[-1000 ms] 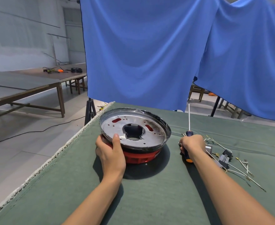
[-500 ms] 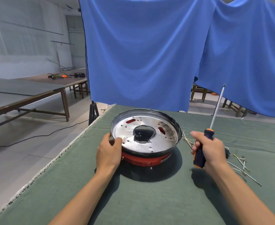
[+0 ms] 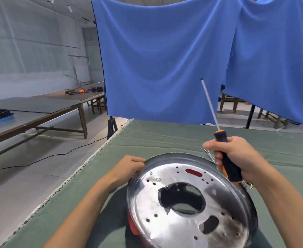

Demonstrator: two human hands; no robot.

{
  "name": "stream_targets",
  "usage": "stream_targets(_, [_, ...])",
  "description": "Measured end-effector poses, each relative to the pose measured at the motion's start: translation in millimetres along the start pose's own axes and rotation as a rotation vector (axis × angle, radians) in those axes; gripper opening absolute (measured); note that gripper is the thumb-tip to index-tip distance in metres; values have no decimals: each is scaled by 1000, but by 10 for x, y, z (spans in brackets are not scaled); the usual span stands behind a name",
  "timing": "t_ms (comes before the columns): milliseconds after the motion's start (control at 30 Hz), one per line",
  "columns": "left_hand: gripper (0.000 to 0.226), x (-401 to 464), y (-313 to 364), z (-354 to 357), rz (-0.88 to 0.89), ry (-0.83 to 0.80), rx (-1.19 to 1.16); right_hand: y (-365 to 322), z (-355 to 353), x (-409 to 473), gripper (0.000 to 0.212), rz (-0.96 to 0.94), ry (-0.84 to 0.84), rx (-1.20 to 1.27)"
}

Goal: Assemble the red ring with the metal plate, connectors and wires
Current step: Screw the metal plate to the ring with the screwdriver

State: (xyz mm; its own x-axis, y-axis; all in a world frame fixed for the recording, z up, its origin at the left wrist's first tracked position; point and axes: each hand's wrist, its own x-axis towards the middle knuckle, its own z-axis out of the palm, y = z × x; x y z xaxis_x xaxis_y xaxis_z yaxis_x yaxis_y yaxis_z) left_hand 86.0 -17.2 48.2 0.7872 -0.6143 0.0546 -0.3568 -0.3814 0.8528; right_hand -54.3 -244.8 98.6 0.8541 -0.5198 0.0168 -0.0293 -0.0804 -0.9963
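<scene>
The shiny metal plate [image 3: 165, 203], with a large centre hole and several small holes, sits on the red ring [image 3: 132, 227], of which only a sliver shows at the lower left. The assembly is tilted toward me, close to the camera. My left hand [image 3: 129, 167] grips the plate's far left rim. My right hand [image 3: 240, 158] grips a screwdriver [image 3: 227, 161] with a dark blue and orange handle, its shaft pointing up and away. A few wires [image 3: 208, 154] peek out behind the plate near my right hand.
A green cloth covers the worktable [image 3: 147, 136], whose left edge runs diagonally beside the floor. Blue curtains [image 3: 165, 59] hang behind the table. Wooden tables [image 3: 40, 108] with cables stand at the left. A black cable [image 3: 57, 154] lies on the floor.
The plate and ring have come much closer to me and tilted up. My left hand shifted to the far left rim. My right hand lifted the screwdriver over the plate's right edge.
</scene>
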Motion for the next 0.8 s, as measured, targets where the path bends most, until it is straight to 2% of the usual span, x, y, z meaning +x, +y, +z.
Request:
stream_targets(67, [28, 84, 118, 18, 14, -28, 201, -24, 31, -19, 11, 9, -46, -48])
stream_targets(167, [25, 164, 445, 93, 101, 178, 407, -36, 78, -18, 10, 11, -71, -31])
stream_targets(233, [19, 209, 660, 181, 189, 136, 295, -28, 109, -3, 11, -1, -75, -2])
stream_targets(333, [28, 182, 863, 354, 132, -181, -33, 3, 156, 20, 13, -30, -82, 36])
stream_targets(400, [35, 169, 850, 446, 102, -292, -124, 24, 190, 29, 16, -50, -92, 55])
stream_targets(500, [37, 190, 785, 525, 77, -315, -232, 54, 230, 48, 21, -49, -107, 64])
stream_targets(600, [33, 226, 754, 512, 38, -300, -484, 85, 284, 93, 31, -26, -97, 99])
stream_targets(800, [24, 250, 728, 507, 0, -306, -623, 99, 310, 127, 13, -61, -69, 164])
